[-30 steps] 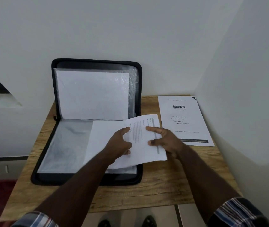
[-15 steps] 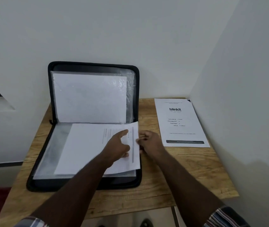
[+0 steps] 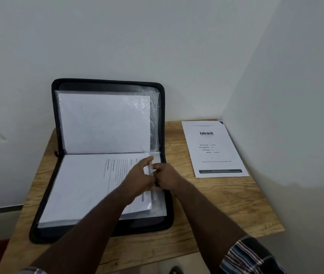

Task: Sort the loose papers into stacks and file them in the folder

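Head view, the only one I have. Black zip folder (image 3: 105, 155) lies open on the wooden bench (image 3: 216, 204), back half propped upright against the wall, front half flat. The upright half holds a clear sleeve (image 3: 105, 123) with a blank white sheet in it.

On the flat half I see a printed sheet (image 3: 90, 184) lying across the sleeves, text running sideways, its right edge near the folder's right side.

Both hands meet at that right edge. Left hand (image 3: 139, 178) rests on top of the sheet, fingers curled, thumb (image 3: 147, 160) raised; it looks to be pinching a thin clear plastic edge (image 3: 150, 169) standing up between the two hands. Right hand (image 3: 167, 177) is just beside it, touching or nearly so, fingers curled in at the same edge. I cannot tell whether the right grip actually has the plastic or the paper; the fingertips are hidden behind the left hand.

A second printed sheet (image 3: 214, 149), "blinkit" heading, lies flat on the bench right of the folder, apart from it, near the side wall.

Striped sleeve cuff (image 3: 248, 256) shows at bottom right.
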